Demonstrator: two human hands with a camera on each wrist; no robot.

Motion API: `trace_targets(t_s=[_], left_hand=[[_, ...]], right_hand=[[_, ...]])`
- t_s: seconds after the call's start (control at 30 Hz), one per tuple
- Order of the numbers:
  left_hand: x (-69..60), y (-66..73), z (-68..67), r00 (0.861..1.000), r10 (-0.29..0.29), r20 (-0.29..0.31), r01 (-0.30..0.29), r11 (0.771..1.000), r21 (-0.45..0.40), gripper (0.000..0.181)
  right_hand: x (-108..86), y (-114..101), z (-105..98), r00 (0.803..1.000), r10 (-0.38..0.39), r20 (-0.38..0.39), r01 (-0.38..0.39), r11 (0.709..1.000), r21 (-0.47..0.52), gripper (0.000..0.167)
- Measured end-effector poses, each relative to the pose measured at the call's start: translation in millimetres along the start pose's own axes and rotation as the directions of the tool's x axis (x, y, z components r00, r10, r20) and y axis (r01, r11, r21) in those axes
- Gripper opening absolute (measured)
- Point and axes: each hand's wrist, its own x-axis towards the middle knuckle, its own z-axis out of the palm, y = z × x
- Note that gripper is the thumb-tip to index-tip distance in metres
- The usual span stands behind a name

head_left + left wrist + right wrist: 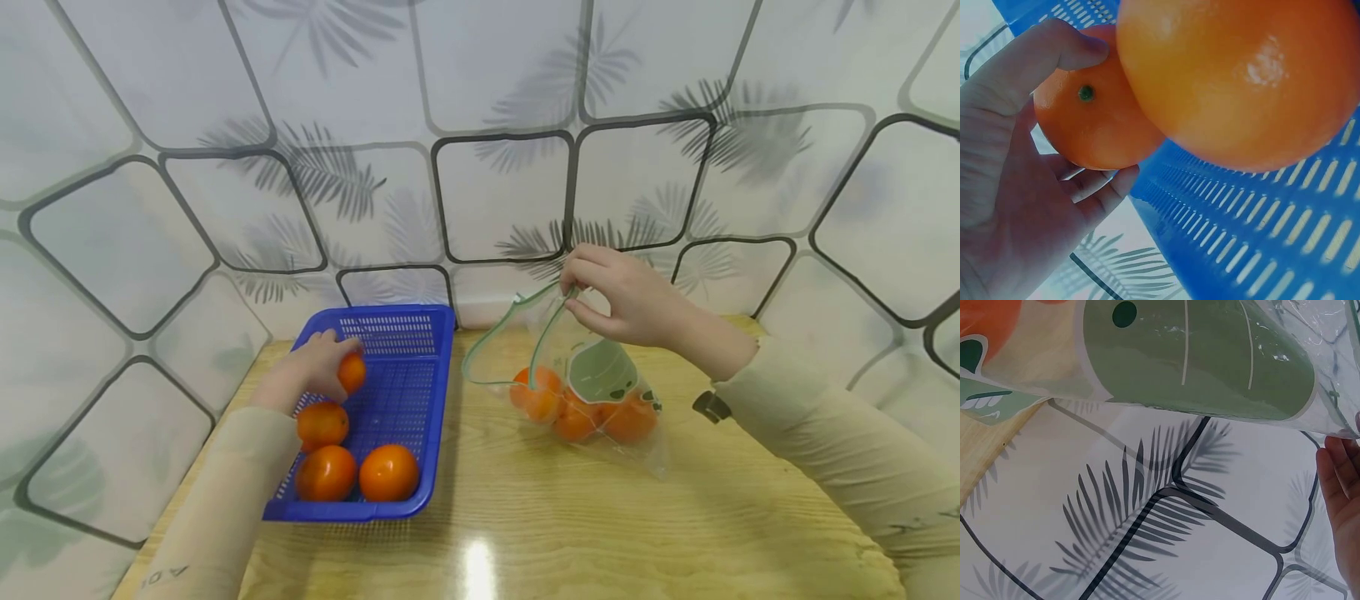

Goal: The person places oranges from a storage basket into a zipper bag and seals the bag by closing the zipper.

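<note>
Gripping orange (352,373), left hand (309,371) at basket (393,392); right hand (628,298) pinching bag (602,372)

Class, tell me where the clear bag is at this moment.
In the head view, the clear bag is on the table, to the right of the blue basket, with the right hand pinching its rim.

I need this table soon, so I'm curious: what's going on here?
A person is handling oranges with both hands busy. The left hand grips an orange at the left side of the blue basket, where three other oranges lie. The right hand holds the edge of a clear bag that rests on the table with several oranges inside.
</note>
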Motion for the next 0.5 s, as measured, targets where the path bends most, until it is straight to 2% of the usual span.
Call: trace_targets(t_s=[0.27,0.5], left_hand=[[-1.0,10.4,-1.4,1.000,-0.005,-0.007,0.005,1.000,-0.002,0.089],[-1.4,21.2,-3.5,0.997,0.046,-0.062,-0.045,0.999,0.021,0.082]], right_hand=[[0.7,-2,0,1.000,0.011,0.009,-0.011,1.000,-0.005,0.012],[0.9,-2,0,1.000,0.015,0.006,-0.015,1.000,-0.013,0.013]])
